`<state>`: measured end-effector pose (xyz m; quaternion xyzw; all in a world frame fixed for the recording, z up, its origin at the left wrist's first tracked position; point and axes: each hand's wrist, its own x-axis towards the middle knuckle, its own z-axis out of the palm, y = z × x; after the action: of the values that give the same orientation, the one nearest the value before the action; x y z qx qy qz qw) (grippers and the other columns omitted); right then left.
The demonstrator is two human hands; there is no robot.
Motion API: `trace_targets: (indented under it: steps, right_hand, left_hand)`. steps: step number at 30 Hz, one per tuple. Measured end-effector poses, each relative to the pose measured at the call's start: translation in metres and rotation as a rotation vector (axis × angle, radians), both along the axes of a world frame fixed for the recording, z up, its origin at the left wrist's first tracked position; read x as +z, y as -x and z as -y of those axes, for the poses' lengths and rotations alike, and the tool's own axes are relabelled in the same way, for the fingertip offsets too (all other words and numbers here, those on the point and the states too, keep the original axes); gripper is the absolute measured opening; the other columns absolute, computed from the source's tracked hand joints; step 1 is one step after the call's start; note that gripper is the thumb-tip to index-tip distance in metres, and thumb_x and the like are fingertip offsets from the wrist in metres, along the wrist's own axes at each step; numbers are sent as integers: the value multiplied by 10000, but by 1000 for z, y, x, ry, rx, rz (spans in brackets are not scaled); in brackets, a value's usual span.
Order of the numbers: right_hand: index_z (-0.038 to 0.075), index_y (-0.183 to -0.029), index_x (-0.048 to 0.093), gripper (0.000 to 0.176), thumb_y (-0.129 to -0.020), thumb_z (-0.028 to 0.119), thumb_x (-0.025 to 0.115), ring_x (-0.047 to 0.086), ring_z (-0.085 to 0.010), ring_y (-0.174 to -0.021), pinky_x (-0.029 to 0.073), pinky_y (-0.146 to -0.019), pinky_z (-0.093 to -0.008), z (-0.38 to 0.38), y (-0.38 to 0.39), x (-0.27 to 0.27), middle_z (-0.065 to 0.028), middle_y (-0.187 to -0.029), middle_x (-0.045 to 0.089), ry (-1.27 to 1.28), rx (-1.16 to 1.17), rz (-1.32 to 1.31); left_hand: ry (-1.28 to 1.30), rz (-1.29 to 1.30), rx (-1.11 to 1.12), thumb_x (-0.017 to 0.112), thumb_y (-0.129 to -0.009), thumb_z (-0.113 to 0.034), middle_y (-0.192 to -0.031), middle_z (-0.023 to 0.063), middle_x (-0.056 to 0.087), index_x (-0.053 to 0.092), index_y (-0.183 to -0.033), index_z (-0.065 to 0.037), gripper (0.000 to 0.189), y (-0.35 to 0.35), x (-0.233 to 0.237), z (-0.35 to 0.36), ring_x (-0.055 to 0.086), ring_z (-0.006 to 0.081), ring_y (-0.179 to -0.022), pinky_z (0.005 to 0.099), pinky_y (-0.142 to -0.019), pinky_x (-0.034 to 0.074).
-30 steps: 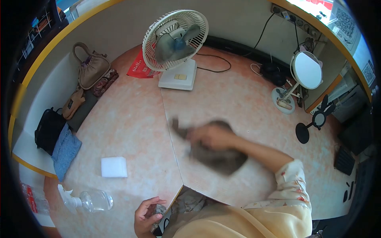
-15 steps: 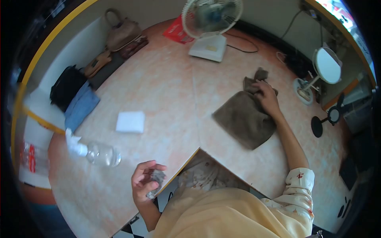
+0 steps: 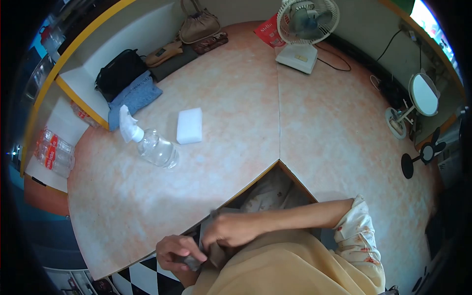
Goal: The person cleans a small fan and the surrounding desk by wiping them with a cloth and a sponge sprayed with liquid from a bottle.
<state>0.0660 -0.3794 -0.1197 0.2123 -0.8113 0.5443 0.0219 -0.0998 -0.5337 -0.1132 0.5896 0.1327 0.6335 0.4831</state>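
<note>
The pink marbled tabletop (image 3: 221,113) spreads across the view, its angular notch near the wearer's body. At its far side stands a white electric fan (image 3: 307,24), with a red packet (image 3: 269,33) just beside it. A black bag (image 3: 122,71) lies at the left, touching folded blue denim (image 3: 137,97); a drawstring handbag (image 3: 199,27) sits farther back. At the right stands a round white-framed mirror (image 3: 424,94). A clear spray bottle (image 3: 158,148) with a white trigger head lies on the left part of the tabletop, near a smaller white sponge block (image 3: 190,126).

Both hands are together at the near edge, in front of the body. The right hand (image 3: 233,229) is bent closed around a grey-brown cloth (image 3: 215,254), which is mostly hidden and blurred. The left hand (image 3: 179,251), just beside it, has curled fingers gripping the smallest thing, a crumpled grey wad (image 3: 192,263)
</note>
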Motion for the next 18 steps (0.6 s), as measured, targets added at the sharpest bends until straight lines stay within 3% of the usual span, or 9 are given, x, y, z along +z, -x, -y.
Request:
trace_targets:
  steps: [3, 4, 5, 8, 11, 12, 15, 16, 18]
  right_hand:
    - [27, -1020, 624, 325, -730, -62, 507, 605, -324, -939, 490, -845, -406, -26, -24, 27, -132, -987, 633, 31, -186, -3]
    - [3, -1025, 628, 320, -742, 16, 479, 630, -296, -845, 487, -797, -379, -50, -32, 47, -192, -931, 647, 104, -365, 70]
    - [4, -1032, 632, 335, -742, 31, 466, 626, -275, -827, 487, -798, -369, -78, -35, 44, -190, -922, 644, 148, -545, 62]
    - [0, -1001, 632, 309, -715, 5, 516, 629, -312, -900, 487, -821, -374, -141, -36, 51, -185, -958, 655, -80, -1146, -102]
    - [20, -986, 634, 303, -690, 19, 573, 598, -324, -1001, 472, -873, -389, -107, -15, -12, -169, -1020, 644, -839, -1035, -120]
    - [40, -993, 630, 328, -665, 40, 606, 564, -331, -1049, 457, -905, -405, -81, -12, -25, -157, -1049, 625, -886, -955, -266]
    - [59, -1062, 610, 393, -675, 3, 571, 560, -350, -1029, 481, -853, -437, -14, -15, -11, -168, -1019, 622, -277, -426, -63]
    - [58, -1040, 614, 347, -708, -7, 537, 573, -365, -971, 482, -823, -439, -4, -19, 1, -181, -980, 625, -133, -162, 162]
    - [43, -1021, 616, 304, -745, -8, 500, 581, -372, -919, 481, -804, -425, -9, -32, 15, -197, -941, 622, -65, -73, 258]
  left_hand:
    - [-81, 83, 43, 700, -685, 72, -913, 365, 628, 506, -1274, 69, 620, 16, -9, 22, 672, 351, -772, 362, -636, 548]
    - [-68, 117, 58, 698, -685, 72, -924, 364, 626, 499, -1283, 63, 630, 19, -13, 28, 670, 346, -766, 359, -637, 549]
    - [-53, 149, 74, 696, -686, 71, -935, 362, 624, 493, -1292, 56, 639, 22, -16, 33, 668, 342, -760, 355, -639, 551]
    - [-70, 169, 113, 679, -693, 75, -983, 356, 614, 465, -1323, 43, 666, 26, -20, 38, 664, 339, -794, 352, -659, 557]
    - [-87, 179, 95, 671, -697, 79, -987, 351, 611, 461, -1322, 52, 660, 26, -15, 32, 659, 342, -821, 360, -678, 560]
    - [-87, 170, 90, 670, -698, 80, -989, 349, 610, 459, -1321, 57, 658, 27, -14, 29, 656, 342, -829, 361, -685, 561]
    - [-81, 174, 66, 665, -699, 88, -987, 346, 607, 457, -1316, 68, 652, 24, -10, 16, 647, 338, -844, 365, -704, 563]
    - [-78, 175, 52, 662, -698, 91, -986, 346, 607, 457, -1314, 71, 649, 25, -8, 11, 643, 337, -848, 367, -710, 563]
    - [-66, 176, 44, 660, -698, 95, -990, 347, 606, 458, -1313, 72, 648, 28, -7, 6, 641, 336, -860, 369, -720, 562]
